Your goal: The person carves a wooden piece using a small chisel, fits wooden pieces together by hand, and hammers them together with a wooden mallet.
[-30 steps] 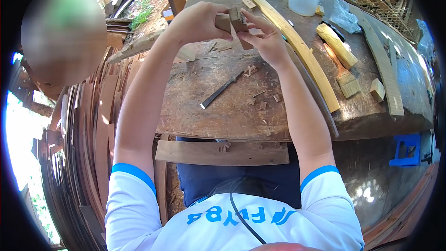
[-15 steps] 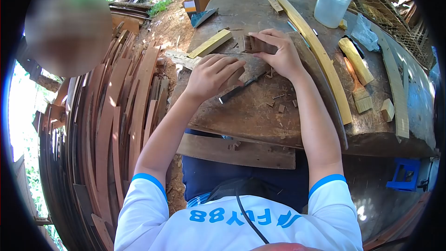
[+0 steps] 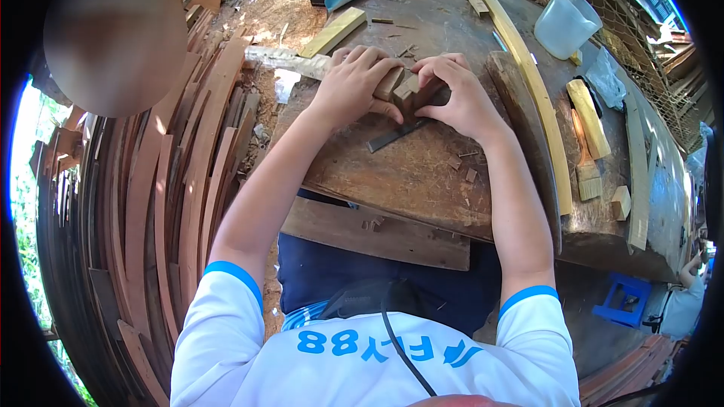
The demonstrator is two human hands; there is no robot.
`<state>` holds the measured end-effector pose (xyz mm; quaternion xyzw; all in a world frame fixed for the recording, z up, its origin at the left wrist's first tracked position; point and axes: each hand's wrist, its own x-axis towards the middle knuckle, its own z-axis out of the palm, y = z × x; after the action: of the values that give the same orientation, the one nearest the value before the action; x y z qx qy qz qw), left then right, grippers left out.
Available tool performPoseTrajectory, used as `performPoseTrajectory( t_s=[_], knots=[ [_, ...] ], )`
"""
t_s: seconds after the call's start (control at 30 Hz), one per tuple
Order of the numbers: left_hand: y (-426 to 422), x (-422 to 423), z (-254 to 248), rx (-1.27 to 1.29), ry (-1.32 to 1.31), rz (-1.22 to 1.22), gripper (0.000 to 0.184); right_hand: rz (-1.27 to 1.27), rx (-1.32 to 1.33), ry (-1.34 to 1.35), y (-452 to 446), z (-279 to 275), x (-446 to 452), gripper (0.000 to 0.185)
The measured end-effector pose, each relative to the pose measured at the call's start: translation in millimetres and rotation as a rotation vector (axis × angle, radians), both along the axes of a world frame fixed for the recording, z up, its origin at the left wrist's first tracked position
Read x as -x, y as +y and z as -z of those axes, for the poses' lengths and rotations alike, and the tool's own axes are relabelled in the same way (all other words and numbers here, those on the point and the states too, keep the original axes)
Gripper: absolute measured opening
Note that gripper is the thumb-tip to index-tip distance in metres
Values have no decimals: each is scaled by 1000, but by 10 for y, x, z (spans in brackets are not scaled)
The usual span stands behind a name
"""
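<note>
My left hand (image 3: 353,88) is closed round a small brown wooden block (image 3: 389,84) over the middle of the worktable (image 3: 407,181). Close beside it, my right hand (image 3: 455,98) grips a second wooden block (image 3: 427,95) between thumb and fingers. The two blocks meet or nearly meet between my hands; the exact contact is hidden by fingers. Just below them, a dark flat chisel-like tool (image 3: 394,136) lies on the table, its far end under the blocks. Small wood chips (image 3: 470,175) lie to the right of the tool.
A long yellow strip (image 3: 532,79) and a dark board (image 3: 520,117) lie right of my hands. Farther right are a brush (image 3: 587,169), a mallet-like wooden piece (image 3: 588,119) and a plastic jug (image 3: 567,22). Stacked planks (image 3: 181,173) stand left. Another person (image 3: 682,305) is at the far right.
Both hands came down from the table's far side, parted, then drew together again with the blocks over the chisel-like tool. The view has shifted, and a person now shows at the right.
</note>
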<state>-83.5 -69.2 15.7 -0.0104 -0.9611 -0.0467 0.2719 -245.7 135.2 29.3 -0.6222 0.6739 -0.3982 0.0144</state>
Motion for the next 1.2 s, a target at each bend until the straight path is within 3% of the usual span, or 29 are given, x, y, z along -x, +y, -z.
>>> performPoseTrajectory(
  t_s=[0.17,0.3,0.47,0.77,0.97,1.2],
  knots=[
    [25,28,49,-49,-98,26,99,-36,-65,-44,46,-80,32,26],
    [73,68,23,-62,-138,39,106,-71,-36,-57,-16,10,27,27],
    [126,234,-8,-17,-149,4,115,59,-29,11,-3,19,35,25],
    [138,339,73,-46,-54,-6,101,113,-38,75,12,66,63,31],
    [68,326,69,-226,-108,57,98,108,-35,27,-22,66,68,39],
    [2,186,-44,-135,-179,-26,95,118,-64,55,-16,53,70,42]
  ],
)
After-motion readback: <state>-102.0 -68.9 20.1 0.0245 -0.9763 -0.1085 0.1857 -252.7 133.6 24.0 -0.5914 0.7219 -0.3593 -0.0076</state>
